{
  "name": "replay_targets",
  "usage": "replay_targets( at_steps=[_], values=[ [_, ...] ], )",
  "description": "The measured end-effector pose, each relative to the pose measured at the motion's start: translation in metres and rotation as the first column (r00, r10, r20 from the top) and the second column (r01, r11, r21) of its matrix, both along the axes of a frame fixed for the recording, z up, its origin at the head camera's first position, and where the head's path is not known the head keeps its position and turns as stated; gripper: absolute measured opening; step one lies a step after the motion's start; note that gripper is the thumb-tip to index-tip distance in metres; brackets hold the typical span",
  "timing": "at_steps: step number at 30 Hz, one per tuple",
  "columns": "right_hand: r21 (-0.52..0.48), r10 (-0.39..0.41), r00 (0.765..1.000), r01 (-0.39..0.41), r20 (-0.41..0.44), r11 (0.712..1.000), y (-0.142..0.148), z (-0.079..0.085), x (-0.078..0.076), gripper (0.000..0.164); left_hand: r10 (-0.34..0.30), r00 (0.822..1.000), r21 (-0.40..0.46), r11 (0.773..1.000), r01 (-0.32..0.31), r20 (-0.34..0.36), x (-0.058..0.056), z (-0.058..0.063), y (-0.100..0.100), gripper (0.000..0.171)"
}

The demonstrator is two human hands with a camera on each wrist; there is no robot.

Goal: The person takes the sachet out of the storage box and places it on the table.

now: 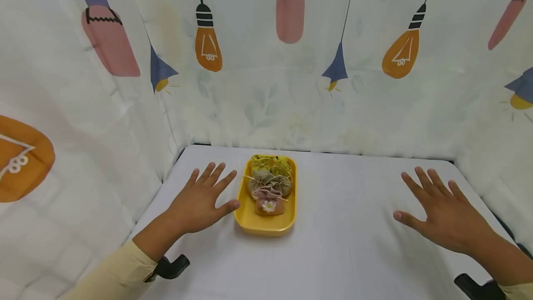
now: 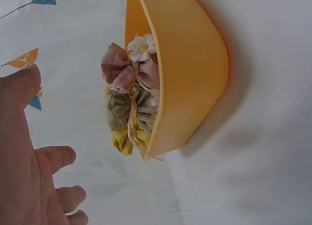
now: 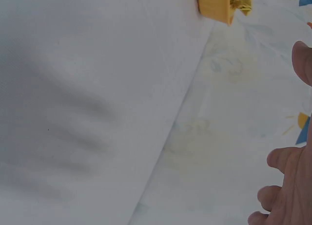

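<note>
A person's two hands are well apart over a white table (image 1: 345, 244), palms down, fingers spread and straight. A yellow tray (image 1: 264, 230) sits on the table between them, closer to the left hand (image 1: 195, 205), whose thumb tip is near the tray's side. The right hand (image 1: 451, 221) hovers well away from it. Three pouches lie in the tray in a row: pink (image 1: 266, 193) nearest the person, with a white flower (image 1: 269, 206), then grey-green (image 1: 262, 178), then yellow (image 1: 260, 161). Behind, a pale cloth (image 1: 250, 105) shows printed lamps.
</note>
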State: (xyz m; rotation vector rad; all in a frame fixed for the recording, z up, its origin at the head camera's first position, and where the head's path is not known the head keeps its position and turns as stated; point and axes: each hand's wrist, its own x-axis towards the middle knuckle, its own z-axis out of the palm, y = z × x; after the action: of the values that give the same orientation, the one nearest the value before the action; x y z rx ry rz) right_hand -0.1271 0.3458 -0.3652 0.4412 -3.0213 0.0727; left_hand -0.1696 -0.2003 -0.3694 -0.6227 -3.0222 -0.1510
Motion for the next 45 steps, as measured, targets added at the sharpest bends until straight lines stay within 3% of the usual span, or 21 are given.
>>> replay_targets(
  at_steps=[8,20,28,37,45],
  values=[
    [-0.012,0.009,1.0,-0.009,0.012,1.0,-0.002,0.0,-0.002,0.096,0.005,1.0,0.025,1.0,-0.006,0.014,0.002,-0.002,-0.002,0.09],
    [-0.023,0.023,1.0,-0.023,0.01,0.999,-0.009,-0.002,-0.006,0.096,0.037,0.994,0.064,0.997,-0.044,0.102,-0.001,-0.021,0.003,0.097],
    [-0.038,0.047,0.999,-0.046,0.026,0.998,-0.017,-0.004,-0.01,0.096,0.044,0.987,0.126,0.99,-0.064,0.154,-0.004,-0.037,0.008,0.093],
    [-0.061,0.07,0.998,-0.07,-0.007,0.996,-0.022,-0.009,-0.011,0.094,0.095,0.965,0.186,0.972,-0.143,0.245,-0.008,-0.054,0.017,0.083],
    [-0.104,0.087,0.996,-0.087,-0.008,0.991,-0.031,-0.01,-0.015,0.093,0.109,0.924,0.247,0.946,-0.209,0.366,-0.01,-0.061,0.019,0.086]
  ],
)
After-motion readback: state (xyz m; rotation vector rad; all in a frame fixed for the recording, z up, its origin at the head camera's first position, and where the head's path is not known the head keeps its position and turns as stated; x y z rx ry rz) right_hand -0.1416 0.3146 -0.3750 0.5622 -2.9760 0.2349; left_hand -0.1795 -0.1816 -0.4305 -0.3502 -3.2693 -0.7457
